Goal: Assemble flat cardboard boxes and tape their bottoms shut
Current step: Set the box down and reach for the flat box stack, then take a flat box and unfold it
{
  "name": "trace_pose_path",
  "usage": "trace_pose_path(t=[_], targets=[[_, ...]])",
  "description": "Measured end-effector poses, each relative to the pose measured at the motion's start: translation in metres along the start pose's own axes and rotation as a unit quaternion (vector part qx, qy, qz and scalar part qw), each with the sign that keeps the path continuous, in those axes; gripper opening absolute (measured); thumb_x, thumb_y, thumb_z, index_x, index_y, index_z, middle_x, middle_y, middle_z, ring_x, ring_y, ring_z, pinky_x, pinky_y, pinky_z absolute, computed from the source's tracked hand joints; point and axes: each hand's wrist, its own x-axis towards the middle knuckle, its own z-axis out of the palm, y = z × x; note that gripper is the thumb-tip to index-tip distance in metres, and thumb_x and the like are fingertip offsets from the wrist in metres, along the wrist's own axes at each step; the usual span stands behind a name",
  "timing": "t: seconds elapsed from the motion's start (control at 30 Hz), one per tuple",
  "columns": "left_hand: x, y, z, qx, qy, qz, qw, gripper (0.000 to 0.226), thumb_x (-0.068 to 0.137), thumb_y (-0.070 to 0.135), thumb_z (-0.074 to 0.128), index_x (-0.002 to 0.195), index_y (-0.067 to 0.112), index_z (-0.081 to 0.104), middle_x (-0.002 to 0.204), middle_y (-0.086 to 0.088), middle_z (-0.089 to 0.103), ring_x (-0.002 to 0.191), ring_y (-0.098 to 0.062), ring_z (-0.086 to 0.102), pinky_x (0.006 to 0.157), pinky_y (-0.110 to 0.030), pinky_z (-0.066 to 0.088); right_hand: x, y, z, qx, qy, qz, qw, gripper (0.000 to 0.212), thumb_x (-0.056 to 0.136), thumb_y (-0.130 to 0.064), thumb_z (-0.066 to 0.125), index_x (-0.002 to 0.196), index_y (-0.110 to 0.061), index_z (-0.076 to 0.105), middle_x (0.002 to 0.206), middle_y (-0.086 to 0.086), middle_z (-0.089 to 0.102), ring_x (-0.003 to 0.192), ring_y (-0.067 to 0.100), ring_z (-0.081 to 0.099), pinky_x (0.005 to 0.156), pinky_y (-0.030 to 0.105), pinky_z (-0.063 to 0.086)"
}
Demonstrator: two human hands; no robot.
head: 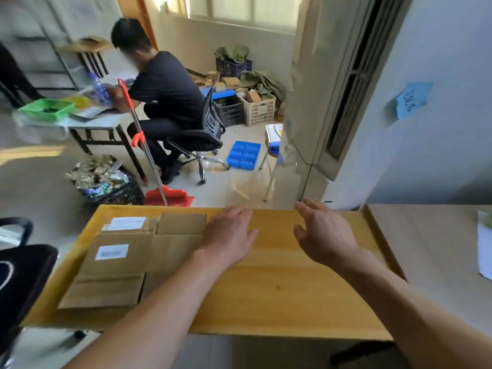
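Head view: flattened cardboard box (pixel 119 262) lies just left of left hand (pixel 229 235), the nearer; both hands' grip wide, empty; right hand (pixel 323 235) well apart.

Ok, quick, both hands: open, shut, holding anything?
Left hand: open, fingers straight, over the yellow wooden table, holding nothing.
Right hand: open, fingers spread, holding nothing.

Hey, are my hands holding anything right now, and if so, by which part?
Nothing is held. The left hand lies open by the right edge of the flat cardboard box; the right hand is open above the table.
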Motion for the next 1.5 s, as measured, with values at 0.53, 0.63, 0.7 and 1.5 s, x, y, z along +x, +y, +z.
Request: trace_pose_path(t=[0.53, 0.63, 0.7, 1.5], targets=[[-0.096, -0.310, -0.040, 0.017, -0.017, -0.187, 0.982, 0.044, 0.090, 0.042, 0.054, 0.129, 0.022, 0.054, 0.139, 0.003, 0.050, 0.128, -0.021, 0.043, 0.103, -0.042, 0.042, 0.113, -0.308, 0.115, 0.031, -0.128, -0.165, 0.977, 0.052, 0.093, -0.039, 0.054, 0.143, -0.030, 0.044, 0.150, 0.001, 0.046, 0.139, 0.024, 0.042, 0.105, 0.043, 0.044], [-0.111, -0.326, -0.028, 0.007, -0.036, -0.209, 0.977, 0.050, 0.089, 0.046, 0.058, 0.133, 0.023, 0.052, 0.144, 0.002, 0.046, 0.132, -0.022, 0.040, 0.106, -0.045, 0.041, 0.111, -0.324, 0.135, 0.035, -0.161, -0.179, 0.970, 0.056, 0.093, -0.040, 0.054, 0.146, -0.033, 0.038, 0.150, 0.000, 0.045, 0.139, 0.022, 0.040, 0.104, 0.042, 0.045], [-0.120, -0.332, -0.016, 0.010, -0.066, -0.209, 0.976, 0.060, 0.087, 0.051, 0.061, 0.139, 0.026, 0.046, 0.151, 0.000, 0.038, 0.139, -0.023, 0.032, 0.110, -0.048, 0.037, 0.104, -0.324, 0.150, 0.037, -0.194, -0.177, 0.964, 0.064, 0.092, -0.046, 0.055, 0.150, -0.036, 0.030, 0.152, 0.000, 0.041, 0.140, 0.023, 0.037, 0.104, 0.046, 0.045], [-0.160, -0.341, -0.017, -0.048, -0.081, -0.178, 0.980, 0.055, 0.083, 0.066, 0.037, 0.123, 0.035, 0.060, 0.135, 0.010, 0.053, 0.122, -0.013, 0.048, 0.096, -0.028, 0.044, 0.039, -0.213, 0.192, 0.129, -0.289, -0.174, 0.933, 0.092, 0.072, -0.080, 0.036, 0.152, -0.037, 0.027, 0.163, -0.007, 0.011, 0.148, 0.015, 0.007, 0.117, 0.032, 0.023]])
